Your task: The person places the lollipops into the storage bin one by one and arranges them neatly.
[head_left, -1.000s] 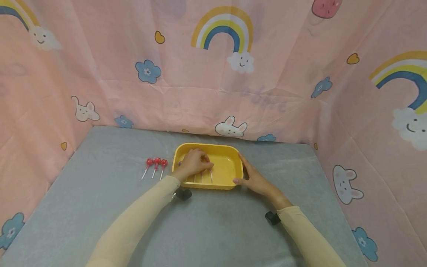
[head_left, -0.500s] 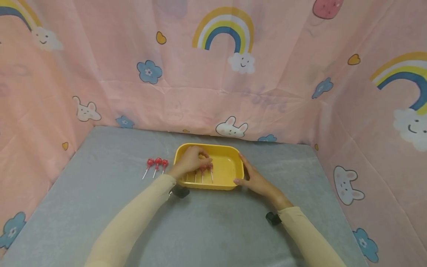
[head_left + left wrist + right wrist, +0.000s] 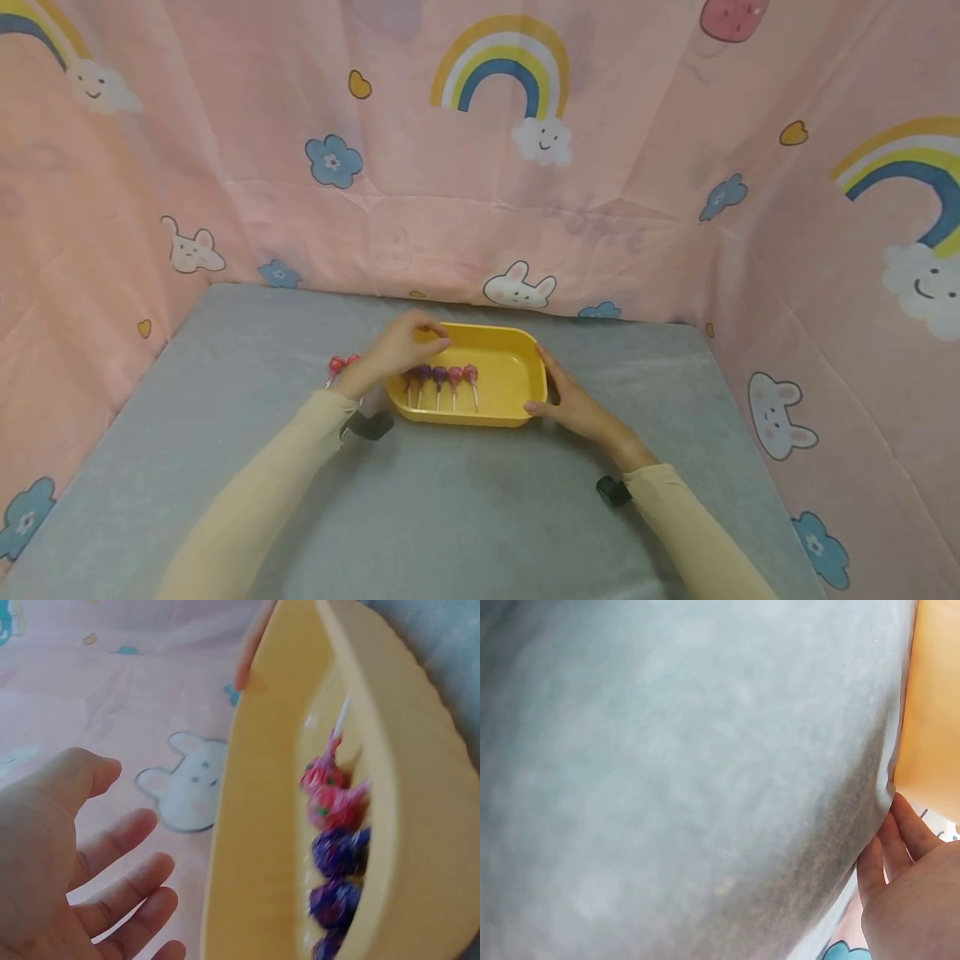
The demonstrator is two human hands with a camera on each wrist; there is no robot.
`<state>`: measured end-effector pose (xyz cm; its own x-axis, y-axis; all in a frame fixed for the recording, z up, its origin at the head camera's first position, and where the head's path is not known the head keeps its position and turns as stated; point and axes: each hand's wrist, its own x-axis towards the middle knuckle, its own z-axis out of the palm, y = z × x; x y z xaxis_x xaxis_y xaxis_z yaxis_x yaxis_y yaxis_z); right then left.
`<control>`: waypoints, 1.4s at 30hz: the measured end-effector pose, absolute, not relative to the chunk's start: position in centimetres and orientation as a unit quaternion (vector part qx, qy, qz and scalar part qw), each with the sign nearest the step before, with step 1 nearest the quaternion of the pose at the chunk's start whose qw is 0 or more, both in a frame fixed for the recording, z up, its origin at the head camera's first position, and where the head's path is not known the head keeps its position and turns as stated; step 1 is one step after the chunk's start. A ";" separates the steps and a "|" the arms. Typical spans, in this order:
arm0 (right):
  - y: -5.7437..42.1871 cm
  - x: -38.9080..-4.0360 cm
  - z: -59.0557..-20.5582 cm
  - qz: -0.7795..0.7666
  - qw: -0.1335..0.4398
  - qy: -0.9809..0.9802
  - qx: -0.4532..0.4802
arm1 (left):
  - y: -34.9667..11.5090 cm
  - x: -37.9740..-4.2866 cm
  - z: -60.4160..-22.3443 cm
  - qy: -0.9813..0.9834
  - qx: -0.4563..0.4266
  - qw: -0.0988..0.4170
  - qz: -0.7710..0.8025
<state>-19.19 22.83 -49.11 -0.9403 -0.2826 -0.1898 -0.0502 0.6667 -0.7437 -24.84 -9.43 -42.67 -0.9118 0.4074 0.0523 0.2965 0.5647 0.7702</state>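
A yellow plastic box [image 3: 510, 419] holds a row of wrapped lollipops, with purple heads toward the left and pink lollipops [image 3: 470, 375] toward the right. Over the box's left end hovers my left hand [image 3: 408, 343], nothing in its grasp; the left wrist view shows its fingers [image 3: 127, 889] spread apart beside the box. My right hand [image 3: 566, 404] grips the box's right end, thumb at the near corner and fingers along the outer wall. Left of the box, red lollipops [image 3: 337, 364] lie on the table, partly hidden by my left wrist.
A grey cloth covers the table [image 3: 480, 508]. Behind it and at both sides hangs a pink curtain [image 3: 405, 225] printed with rainbows and rabbits, its lower edge meeting the table's back edge.
My left hand has let go of a pink lollipop at the right of the row and drawn back leftward, uncovering the row. My right hand stays at the box's right end.
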 end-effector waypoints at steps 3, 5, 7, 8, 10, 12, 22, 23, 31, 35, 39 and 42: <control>22.8 -19.2 -49.1 -0.397 0.143 0.902 -0.096 | -10.7 -24.5 -42.1 0.882 0.183 0.065 0.429; 22.8 -19.2 -49.1 -0.396 0.143 0.902 -0.096 | -11.7 -24.4 -42.0 0.884 0.178 0.057 0.429; 22.8 -19.2 -49.1 -0.394 0.144 0.903 -0.093 | -12.8 -24.4 -42.0 0.885 0.173 0.049 0.429; 22.8 -19.2 -49.1 -0.394 0.145 0.903 -0.092 | -13.3 -24.4 -42.0 0.886 0.169 0.046 0.430; 22.8 -19.2 -49.1 -0.393 0.147 0.903 -0.088 | -14.3 -24.5 -42.1 0.888 0.165 0.038 0.427; 22.8 -19.2 -49.1 -0.392 0.148 0.904 -0.085 | -15.4 -24.7 -42.4 0.891 0.156 0.036 0.425; 22.8 -19.2 -48.9 -0.394 0.148 0.903 -0.090 | -20.2 -25.0 -44.9 0.886 0.122 0.045 0.445; 22.8 -19.2 -48.8 -0.395 0.149 0.902 -0.089 | -20.6 -25.0 -45.2 0.886 0.118 0.047 0.446; 22.7 -19.2 -48.9 -0.401 0.144 0.900 -0.096 | -23.8 -25.0 -47.7 0.885 0.109 0.077 0.447; 22.7 -19.2 -48.8 -0.399 0.145 0.900 -0.097 | -25.0 -25.2 -48.9 0.889 0.124 0.081 0.432; 22.8 -19.2 -48.8 -0.397 0.145 0.901 -0.100 | -25.8 -25.3 -49.9 0.898 0.131 0.083 0.412; 22.7 -19.2 -48.8 -0.398 0.146 0.900 -0.100 | -26.1 -25.3 -50.5 0.904 0.137 0.081 0.398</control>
<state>-19.18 22.74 -48.78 -0.9377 -0.2951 -0.1833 -0.0633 0.6638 -0.7452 -25.25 -26.09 -50.46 -0.9496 0.3111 -0.0377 0.1823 0.6462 0.7411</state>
